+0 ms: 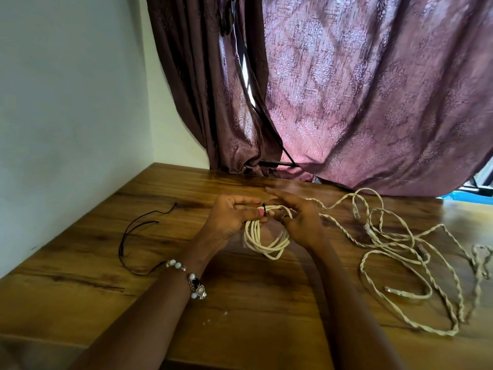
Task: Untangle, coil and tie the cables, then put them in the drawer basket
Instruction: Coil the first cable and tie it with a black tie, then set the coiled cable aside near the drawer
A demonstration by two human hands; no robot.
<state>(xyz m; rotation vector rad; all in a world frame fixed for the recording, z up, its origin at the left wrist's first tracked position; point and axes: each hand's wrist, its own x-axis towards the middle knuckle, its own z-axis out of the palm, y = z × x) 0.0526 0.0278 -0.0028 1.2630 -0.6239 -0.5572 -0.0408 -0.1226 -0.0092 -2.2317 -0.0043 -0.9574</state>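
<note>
A coiled white cable point(260, 240) hangs between both hands above the wooden table point(240, 311). My left hand point(232, 218) pinches the top of the coil, where a small black tie point(264, 208) is wrapped. My right hand point(296, 217) holds the coil's right side, fingers curled round the strands and forefinger stretched out over the tie. To the right lies a loose tangle of white twisted cables point(394, 252) with several plugs showing. No drawer basket is in view.
Thin black ties point(133, 236) lie on the table to the left of my left forearm. A white wall stands on the left. A purple curtain point(360, 102) hangs down to the table's far edge.
</note>
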